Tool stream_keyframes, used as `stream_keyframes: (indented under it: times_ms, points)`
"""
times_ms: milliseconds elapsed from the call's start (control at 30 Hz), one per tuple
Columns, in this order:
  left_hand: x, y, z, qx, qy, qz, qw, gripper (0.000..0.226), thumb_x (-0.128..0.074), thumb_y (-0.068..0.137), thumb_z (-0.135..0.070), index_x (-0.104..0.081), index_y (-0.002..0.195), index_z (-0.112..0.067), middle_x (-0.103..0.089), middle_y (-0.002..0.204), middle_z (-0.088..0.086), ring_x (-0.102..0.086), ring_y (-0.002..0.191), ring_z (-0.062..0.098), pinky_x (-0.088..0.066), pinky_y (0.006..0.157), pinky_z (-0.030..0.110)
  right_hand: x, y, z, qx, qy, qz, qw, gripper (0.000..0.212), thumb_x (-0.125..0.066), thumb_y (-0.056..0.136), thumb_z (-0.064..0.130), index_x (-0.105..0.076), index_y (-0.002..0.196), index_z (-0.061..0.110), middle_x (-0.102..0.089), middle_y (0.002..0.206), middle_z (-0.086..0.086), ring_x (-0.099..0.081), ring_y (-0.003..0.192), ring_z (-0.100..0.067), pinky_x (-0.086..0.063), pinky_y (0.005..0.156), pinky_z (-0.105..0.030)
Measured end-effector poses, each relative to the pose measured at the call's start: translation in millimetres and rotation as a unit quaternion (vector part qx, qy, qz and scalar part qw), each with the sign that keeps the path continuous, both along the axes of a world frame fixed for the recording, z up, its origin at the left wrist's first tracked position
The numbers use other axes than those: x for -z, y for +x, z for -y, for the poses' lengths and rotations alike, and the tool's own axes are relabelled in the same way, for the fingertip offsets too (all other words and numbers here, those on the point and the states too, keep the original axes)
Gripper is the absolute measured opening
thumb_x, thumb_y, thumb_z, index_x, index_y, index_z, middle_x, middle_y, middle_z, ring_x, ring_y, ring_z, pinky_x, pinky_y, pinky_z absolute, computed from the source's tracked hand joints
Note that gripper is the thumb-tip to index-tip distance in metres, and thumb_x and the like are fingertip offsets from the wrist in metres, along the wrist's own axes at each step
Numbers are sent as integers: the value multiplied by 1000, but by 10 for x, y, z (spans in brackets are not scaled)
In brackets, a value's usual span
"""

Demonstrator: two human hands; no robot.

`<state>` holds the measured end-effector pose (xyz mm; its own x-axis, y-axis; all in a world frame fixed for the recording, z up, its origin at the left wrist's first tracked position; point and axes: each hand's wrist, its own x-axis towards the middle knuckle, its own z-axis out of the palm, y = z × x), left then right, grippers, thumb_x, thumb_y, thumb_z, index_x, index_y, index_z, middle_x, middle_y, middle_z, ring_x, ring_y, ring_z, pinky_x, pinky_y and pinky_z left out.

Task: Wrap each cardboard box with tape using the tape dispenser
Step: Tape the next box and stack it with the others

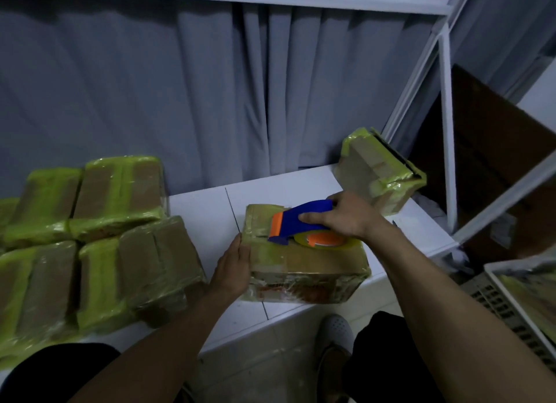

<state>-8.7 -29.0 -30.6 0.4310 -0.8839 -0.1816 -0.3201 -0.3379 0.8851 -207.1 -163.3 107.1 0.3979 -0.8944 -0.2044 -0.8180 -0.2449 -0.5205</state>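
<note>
The cardboard box (304, 261) being worked sits on the white counter (204, 210), already banded in places with yellow-green tape, and everything that matters lies against it. The tape dispenser (301, 219) rests on the box's top face with its long axis running across that face: the orange nose lies toward the box's left edge, and the tape roll (325, 240) trails toward the right. The right hand (346, 216) holds the blue body from the box's right side, its fingers (313, 217) curled round the grip. The left hand (233, 267) lies flat against the box's left face, fingers straight and pressing, gripping nothing (a brace, it seems, rather than a hold). The nose is thus just beside the left hand and points at it, so the coming stroke most likely runs along this left-to-right line over the top. The brace would stop the box sliding only toward the left. To the left of the box, well apart, stands a stack of wrapped boxes (90, 222). Beyond its far right corner another wrapped box (376, 174) leans, tilted.
</note>
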Motion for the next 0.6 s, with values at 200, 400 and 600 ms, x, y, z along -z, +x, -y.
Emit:
stream_keyframes:
  times_ms: [200,400,600]
  points:
    - [-71,156,-91,42,-2,145,989,39,-35,106,-24,-42,144,-20,-66,119,12,-63,107,32,-52,90,39,197,171,-15,-12,-16,-22,1000,63,-70,74,77,-66,100,20,-68,94,1,-64,83,-18,-45,62,-30]
    - [-171,412,-210,169,-12,367,915,61,-24,103,-39,-11,159,-19,-7,166,-3,-4,153,22,-24,120,49,284,382,-59,-34,-34,-48,998,66,-61,78,81,-60,101,19,-64,92,0,-62,83,-20,-46,66,-32]
    - [-128,307,-161,229,74,427,871,105,-17,82,-89,7,158,-21,17,163,-6,23,147,11,-7,123,40,285,348,-48,-62,-33,-60,996,71,-52,77,88,-58,99,21,-62,89,2,-61,81,-18,-46,67,-34]
